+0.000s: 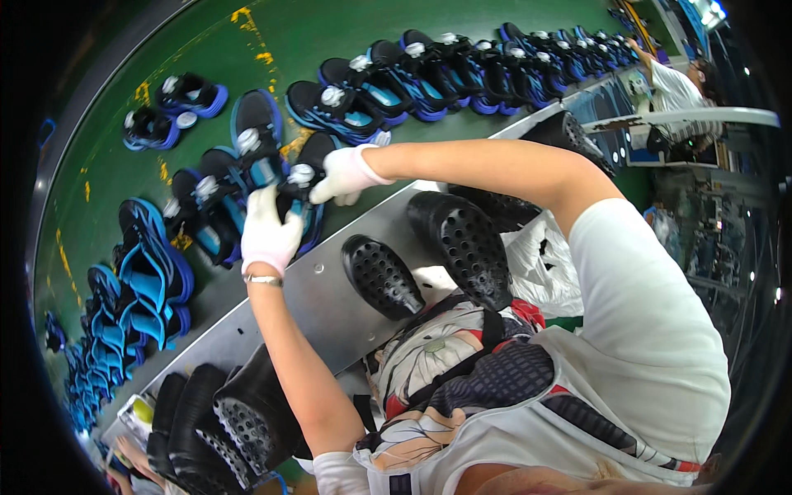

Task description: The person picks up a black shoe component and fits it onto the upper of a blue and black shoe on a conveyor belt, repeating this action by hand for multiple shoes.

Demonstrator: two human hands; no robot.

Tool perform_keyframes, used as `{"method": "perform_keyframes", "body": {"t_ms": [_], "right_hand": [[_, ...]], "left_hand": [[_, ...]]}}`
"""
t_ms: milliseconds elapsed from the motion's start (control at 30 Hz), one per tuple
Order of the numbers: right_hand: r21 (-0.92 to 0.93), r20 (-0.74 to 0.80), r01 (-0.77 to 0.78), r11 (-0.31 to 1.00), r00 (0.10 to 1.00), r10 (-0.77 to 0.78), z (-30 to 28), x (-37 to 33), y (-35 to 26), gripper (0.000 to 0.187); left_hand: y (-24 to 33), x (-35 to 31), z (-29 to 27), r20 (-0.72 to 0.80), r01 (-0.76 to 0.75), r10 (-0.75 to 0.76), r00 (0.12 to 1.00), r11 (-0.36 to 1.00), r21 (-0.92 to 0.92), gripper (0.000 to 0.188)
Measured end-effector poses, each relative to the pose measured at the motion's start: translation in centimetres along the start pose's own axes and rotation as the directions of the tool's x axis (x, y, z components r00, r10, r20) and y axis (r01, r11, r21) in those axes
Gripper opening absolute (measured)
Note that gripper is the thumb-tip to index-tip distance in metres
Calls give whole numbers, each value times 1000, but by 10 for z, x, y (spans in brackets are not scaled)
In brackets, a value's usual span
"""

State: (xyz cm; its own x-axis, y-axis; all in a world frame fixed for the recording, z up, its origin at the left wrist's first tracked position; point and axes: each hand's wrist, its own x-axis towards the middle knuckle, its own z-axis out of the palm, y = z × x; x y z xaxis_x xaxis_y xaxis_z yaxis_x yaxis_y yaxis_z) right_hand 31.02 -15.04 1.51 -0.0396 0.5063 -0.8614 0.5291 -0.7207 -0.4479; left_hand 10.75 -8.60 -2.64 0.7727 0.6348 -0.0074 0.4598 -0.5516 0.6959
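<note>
Both my hands wear white gloves. In front of me a pair of black sneakers with blue soles lies on a green conveyor belt. My left hand (271,229) has its fingers bent at the heel end of the left sneaker (257,115), thumb beside the other shoe. From the right, my right hand (348,175) closes its fingers on the upper of the right sneaker (320,148), next to a white piece on its tongue. Where the fingertips meet the shoes is partly hidden.
More sneakers (388,91) line the belt (198,49) to the far right, others (153,256) to the left. Along the metal ledge (305,280) sit black perforated shoe-shaped forms (466,247). A white plastic bag (544,260) lies near my lap. Another person (672,87) sits at far right.
</note>
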Motion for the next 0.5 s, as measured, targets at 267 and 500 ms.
{"method": "perform_keyframes", "body": {"t_ms": [267,500], "right_hand": [[-329,-270,245,912,901,-339,-16,9,-28,62],[-376,-505,97,921,812,-292,-53,-9,-4,50]], "left_hand": [[-16,20,37,-199,211,-187,962,972,105,31],[58,57,26,151,438,-432,889,899,-5,63]]}}
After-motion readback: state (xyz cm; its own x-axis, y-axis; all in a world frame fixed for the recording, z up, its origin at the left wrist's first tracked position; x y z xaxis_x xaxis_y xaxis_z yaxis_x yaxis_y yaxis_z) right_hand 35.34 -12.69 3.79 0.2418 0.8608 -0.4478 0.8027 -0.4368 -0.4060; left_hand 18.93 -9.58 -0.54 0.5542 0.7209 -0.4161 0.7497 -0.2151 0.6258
